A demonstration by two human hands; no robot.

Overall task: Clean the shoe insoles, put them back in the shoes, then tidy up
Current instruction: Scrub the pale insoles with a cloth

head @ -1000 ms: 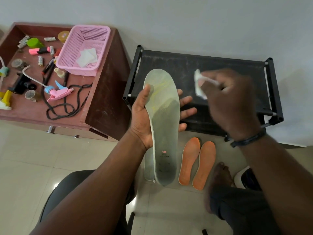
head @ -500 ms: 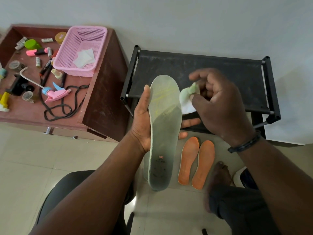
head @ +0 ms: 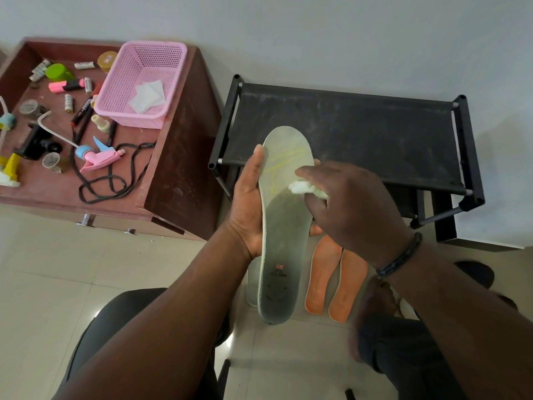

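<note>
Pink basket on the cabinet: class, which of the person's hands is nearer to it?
Left. The left hand, holding the grey insole, lies below and right of the pink basket; the right hand is farther right, beyond the insole.

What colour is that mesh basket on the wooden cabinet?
Pink. The basket shows clearly in the head view, with white wipes lying inside it.
</note>
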